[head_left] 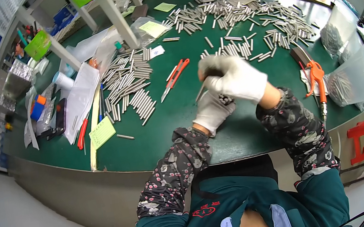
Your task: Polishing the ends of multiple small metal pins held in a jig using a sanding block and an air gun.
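Observation:
Both my hands wear white gloves and meet over the near middle of the green table. My left hand (213,109) is closed around a short grey metal pin (199,92), whose end sticks out past the fingers. Just above it, my right hand (234,78) is curled, its fingers slightly blurred. Something dark shows inside the right fingers, but I cannot make out what it is. An orange utility knife (175,80) with its blade out lies left of my hands. Beyond them spreads a large heap of metal pins (232,11); a second pile of pins (126,79) lies to the left.
An orange air blow gun (316,76) lies to the right, near clear bags of pins (342,86). Grey shelf legs (117,21) stand at the back left. A yellow note (102,133), red-handled tool (83,134), black phone (61,117) and paper cup (63,80) lie left.

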Available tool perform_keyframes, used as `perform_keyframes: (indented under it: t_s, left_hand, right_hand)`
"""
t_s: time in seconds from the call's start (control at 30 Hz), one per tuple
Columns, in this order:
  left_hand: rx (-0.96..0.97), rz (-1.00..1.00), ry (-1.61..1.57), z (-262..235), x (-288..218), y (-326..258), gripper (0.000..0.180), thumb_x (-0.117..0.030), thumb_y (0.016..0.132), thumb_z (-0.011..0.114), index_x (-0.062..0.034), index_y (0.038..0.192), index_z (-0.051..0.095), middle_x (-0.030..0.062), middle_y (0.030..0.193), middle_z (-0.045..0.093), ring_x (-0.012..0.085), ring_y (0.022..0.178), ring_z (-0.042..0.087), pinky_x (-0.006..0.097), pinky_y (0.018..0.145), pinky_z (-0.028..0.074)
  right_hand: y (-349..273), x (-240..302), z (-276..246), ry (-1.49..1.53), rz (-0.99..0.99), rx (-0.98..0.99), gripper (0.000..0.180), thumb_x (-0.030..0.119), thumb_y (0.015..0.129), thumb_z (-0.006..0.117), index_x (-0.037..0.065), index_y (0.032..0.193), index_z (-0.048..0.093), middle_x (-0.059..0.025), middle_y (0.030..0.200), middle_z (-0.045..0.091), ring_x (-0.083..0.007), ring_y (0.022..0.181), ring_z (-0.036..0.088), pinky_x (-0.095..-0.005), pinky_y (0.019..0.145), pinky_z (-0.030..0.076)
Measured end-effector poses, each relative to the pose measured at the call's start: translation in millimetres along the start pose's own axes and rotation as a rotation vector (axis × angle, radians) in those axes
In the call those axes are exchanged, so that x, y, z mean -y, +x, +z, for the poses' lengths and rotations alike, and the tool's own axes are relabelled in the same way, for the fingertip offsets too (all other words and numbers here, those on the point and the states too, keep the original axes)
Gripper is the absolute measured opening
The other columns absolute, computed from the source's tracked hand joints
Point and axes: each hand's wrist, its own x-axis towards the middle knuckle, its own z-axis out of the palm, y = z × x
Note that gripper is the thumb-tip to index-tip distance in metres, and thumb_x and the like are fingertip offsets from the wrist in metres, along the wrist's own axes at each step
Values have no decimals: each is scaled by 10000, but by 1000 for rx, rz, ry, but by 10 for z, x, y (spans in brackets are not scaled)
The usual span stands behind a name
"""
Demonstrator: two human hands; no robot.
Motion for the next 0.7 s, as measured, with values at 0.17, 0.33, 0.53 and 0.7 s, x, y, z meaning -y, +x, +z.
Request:
perform_keyframes:
  t_s: [0.17, 0.33, 0.53, 0.7]
  left_hand:
    - [4, 392, -1207, 250, 508, 151, 453, -277, 942, 326, -78, 1344, 261, 52, 1120, 463, 141, 1078, 436, 297, 940, 348]
    - [11, 234, -883, 184, 467, 168, 466, -286, 947, 300, -83, 1361, 229, 53, 1193, 434, 141, 1114, 404, 302, 971, 314]
    - [-12, 47, -526, 151, 359, 133, 482, -296, 953, 269, -88, 1380, 191, 54, 1280, 399, 141, 1157, 365, 309, 1008, 273]
    - [-196, 319, 75, 39, 150, 124, 666, -142, 594, 683, -62, 1193, 404, 140, 766, 622, 324, 768, 599, 349, 705, 478]
  right_hand:
    - [409, -107, 840, -201, 37, 228, 167, 138, 697, 531, 52, 815, 611, -114, 731, 613, -225, 681, 601, -302, 669, 474]
    - [871, -316, 1201, -54, 278, 223, 291, 138, 718, 528, -4, 966, 582, -145, 672, 607, -231, 620, 600, -304, 579, 476]
    - [580, 52, 806, -252, -14, 41, 265, 162, 738, 489, 89, 949, 630, -182, 838, 619, -330, 785, 598, -369, 741, 474]
    - [195, 51, 148, -340, -133, -173, 126, 124, 725, 555, 65, 819, 616, -142, 741, 610, -313, 702, 595, -373, 634, 476]
